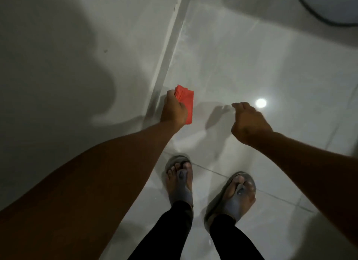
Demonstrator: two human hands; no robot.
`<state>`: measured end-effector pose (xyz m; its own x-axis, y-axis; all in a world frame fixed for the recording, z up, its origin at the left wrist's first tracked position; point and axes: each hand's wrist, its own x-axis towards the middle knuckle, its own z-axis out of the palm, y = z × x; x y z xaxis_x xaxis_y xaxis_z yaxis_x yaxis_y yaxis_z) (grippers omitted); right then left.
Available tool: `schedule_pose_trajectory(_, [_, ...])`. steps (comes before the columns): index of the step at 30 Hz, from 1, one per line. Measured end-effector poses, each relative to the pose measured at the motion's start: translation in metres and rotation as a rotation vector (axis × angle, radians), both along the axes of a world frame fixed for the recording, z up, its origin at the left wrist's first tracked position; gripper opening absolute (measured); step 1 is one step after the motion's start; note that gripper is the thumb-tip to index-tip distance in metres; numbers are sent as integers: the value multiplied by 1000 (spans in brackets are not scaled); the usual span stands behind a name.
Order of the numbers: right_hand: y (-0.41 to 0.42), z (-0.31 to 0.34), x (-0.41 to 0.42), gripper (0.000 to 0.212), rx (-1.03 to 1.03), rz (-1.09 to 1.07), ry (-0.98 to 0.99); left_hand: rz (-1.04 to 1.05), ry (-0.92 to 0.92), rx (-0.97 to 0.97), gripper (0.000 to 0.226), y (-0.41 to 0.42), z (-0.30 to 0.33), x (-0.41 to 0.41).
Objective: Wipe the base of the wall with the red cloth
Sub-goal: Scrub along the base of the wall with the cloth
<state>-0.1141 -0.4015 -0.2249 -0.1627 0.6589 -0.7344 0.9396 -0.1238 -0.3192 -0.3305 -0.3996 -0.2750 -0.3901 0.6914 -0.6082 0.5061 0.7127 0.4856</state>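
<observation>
My left hand [173,109] grips a folded red cloth [187,102], which hangs down just to the right of the wall's base [166,62]. That base is a pale skirting strip running from the top centre down to my left wrist. The cloth is close to the strip, but contact cannot be judged. My right hand [249,122] hovers over the floor to the right, fingers loosely curled, holding nothing.
The grey wall [67,46] fills the left side. Glossy white floor tiles [251,56] spread to the right, with a lamp reflection [261,103]. My two feet in grey sandals [180,180] [236,196] stand below the hands. A dark cable [317,16] curves at the top right.
</observation>
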Motion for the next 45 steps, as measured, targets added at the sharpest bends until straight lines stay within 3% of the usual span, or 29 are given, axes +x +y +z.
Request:
schedule_pose_trajectory(8, [17, -47, -6, 52, 235, -37, 58, -139, 134, 207, 45, 13, -24, -26])
schedule_pose_trajectory(12, [42, -59, -4, 50, 299, -24, 66, -292, 397, 187, 67, 38, -21, -25])
schedule_pose_trajectory(14, [57, -66, 1, 52, 341, -49, 57, -404, 629, 231, 76, 42, -13, -6])
schedule_pose_trajectory(16, [68, -77, 11, 58, 358, -46, 31, -534, 723, 287, 86, 38, -10, 13])
schedule_pose_trajectory(19, [77, -91, 25, 75, 296, 43, -43, -787, 684, 306, 92, 25, -14, 26])
schedule_pose_trajectory(23, [83, -105, 19, 141, 16, 175, -239, -1061, 829, 326, 78, 29, -49, -9])
schedule_pose_trajectory(27, [88, -107, 2, 160, -108, 131, -295, -1083, 852, 329, 76, 35, -75, -45])
schedule_pose_trajectory(39, [99, -102, 5, 161, -230, 191, -292, -852, 629, 480, 69, 85, -91, -29])
schedule_pose_trajectory(42, [95, -104, 6, 159, -193, 185, -281, -723, 527, 487, 72, 81, -88, -20])
schedule_pose_trajectory(45, [90, -114, 14, 153, -51, 188, -226, -805, 555, 495, 78, 38, -80, -17])
